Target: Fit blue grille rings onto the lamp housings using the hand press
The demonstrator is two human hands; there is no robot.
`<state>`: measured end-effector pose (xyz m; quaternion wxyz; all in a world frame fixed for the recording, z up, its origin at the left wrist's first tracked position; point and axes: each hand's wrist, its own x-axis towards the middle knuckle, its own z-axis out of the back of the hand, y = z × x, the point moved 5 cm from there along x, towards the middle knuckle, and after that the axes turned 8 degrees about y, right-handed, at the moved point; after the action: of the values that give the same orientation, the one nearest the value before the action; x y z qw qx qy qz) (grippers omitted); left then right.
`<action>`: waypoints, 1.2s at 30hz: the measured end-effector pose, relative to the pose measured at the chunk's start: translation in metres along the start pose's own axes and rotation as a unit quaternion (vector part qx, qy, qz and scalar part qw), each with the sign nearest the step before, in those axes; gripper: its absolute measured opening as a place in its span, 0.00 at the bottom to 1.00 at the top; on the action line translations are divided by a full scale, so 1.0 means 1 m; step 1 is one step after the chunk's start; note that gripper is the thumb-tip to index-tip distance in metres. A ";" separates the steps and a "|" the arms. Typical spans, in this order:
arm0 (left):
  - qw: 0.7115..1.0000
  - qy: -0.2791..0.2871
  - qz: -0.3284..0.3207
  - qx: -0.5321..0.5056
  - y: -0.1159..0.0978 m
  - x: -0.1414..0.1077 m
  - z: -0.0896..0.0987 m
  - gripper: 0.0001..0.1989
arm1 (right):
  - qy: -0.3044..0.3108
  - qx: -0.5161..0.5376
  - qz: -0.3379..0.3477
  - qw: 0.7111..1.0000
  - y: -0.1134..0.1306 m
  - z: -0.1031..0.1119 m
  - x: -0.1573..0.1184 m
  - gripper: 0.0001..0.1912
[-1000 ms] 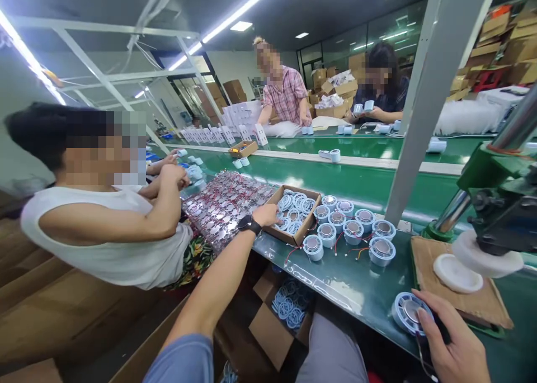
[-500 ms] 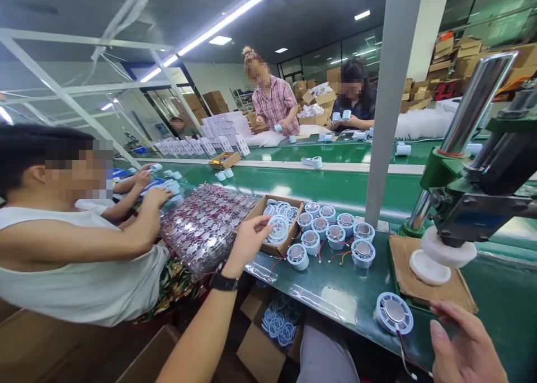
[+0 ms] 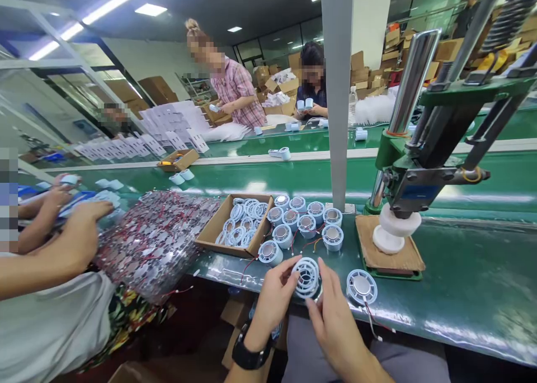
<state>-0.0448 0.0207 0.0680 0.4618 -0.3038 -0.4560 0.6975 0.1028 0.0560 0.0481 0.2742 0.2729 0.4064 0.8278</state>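
Grille (image 3: 306,278), round, between our fingers | left hand (image 3: 272,296) pinches its left side | right hand (image 3: 337,317) half-open opposite, contact unclear | wired housing (image 3: 361,286) just right of our right fingers

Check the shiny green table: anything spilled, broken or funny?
Nothing looks spilled or broken. One round, light-blue plastic part with a silver disc sits apart from the similar cluster, and its thin red and pale wires seem to dangle over the table edge, so they might snag.
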 end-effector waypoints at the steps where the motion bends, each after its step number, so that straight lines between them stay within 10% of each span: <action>1: 1.000 -0.005 0.001 0.013 0.003 0.001 0.002 0.21 | 0.004 0.004 -0.009 1.000 -0.004 -0.004 0.006 0.34; 16: 0.974 -0.146 -0.089 0.147 0.018 0.009 -0.003 0.18 | -0.032 0.060 -0.025 0.997 -0.019 -0.008 0.029 0.30; 23: 0.994 0.006 -0.080 0.070 -0.033 -0.018 0.004 0.12 | -0.020 0.194 -0.015 0.981 0.008 0.025 0.013 0.20; 26: 0.994 0.093 -0.030 -0.055 -0.050 -0.025 0.000 0.15 | 0.071 0.312 -0.057 0.946 0.016 0.036 0.008 0.17; 29: 0.990 0.028 -0.042 -0.130 -0.058 -0.031 -0.001 0.20 | 0.143 0.451 -0.118 0.873 0.018 0.038 0.000 0.24; 36: 0.993 -0.041 -0.113 -0.005 -0.042 -0.072 -0.029 0.37 | 0.079 0.595 -0.162 0.784 0.005 0.038 -0.021 0.30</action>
<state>0.0236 -0.0291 0.0953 0.5169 -0.2239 -0.5097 0.6503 0.1415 0.0592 0.0671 0.1542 0.2458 0.8764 0.3843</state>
